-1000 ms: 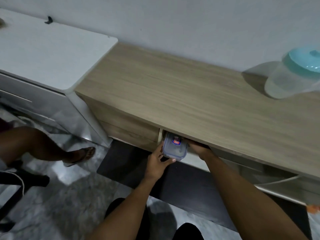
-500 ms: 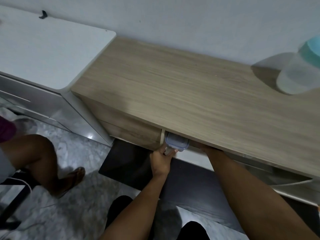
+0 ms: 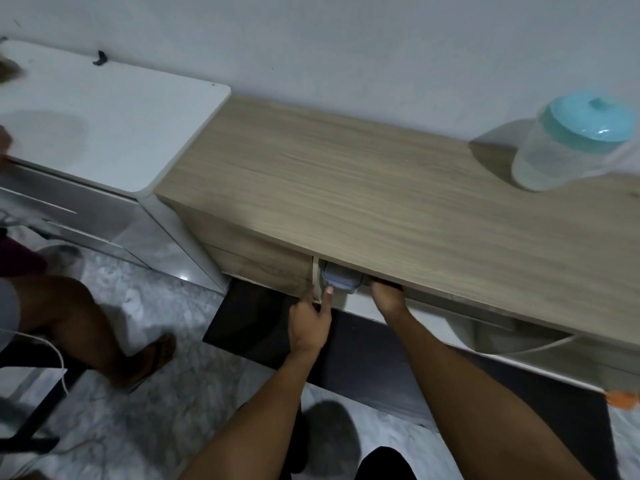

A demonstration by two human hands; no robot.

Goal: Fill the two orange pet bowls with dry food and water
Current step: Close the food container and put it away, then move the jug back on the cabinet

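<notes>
A clear plastic food container point(image 3: 341, 279) with a blue-grey lid sits in the open shelf under the wooden cabinet top point(image 3: 398, 202), only its front edge showing. My left hand point(image 3: 311, 317) is just below it, thumb on its front edge and fingers curled underneath. To the container's right, my right hand point(image 3: 388, 296) reaches into the shelf with its fingers hidden under the cabinet top. At the back right of the cabinet top stands a clear pitcher point(image 3: 568, 147) with a teal lid, holding some water. A scrap of orange point(image 3: 623, 399) shows at the right edge on the floor.
A white cabinet point(image 3: 104, 123) adjoins the wooden one on the left. A dark mat point(image 3: 363, 358) lies on the marble floor in front. Another person's leg and sandalled foot point(image 3: 114, 337) stand at the left, beside a black chair frame point(image 3: 31, 403).
The container has gone back into the shelf, from sticking well out to nearly hidden. Both hands followed it in. The other person's leg has shifted on the left.
</notes>
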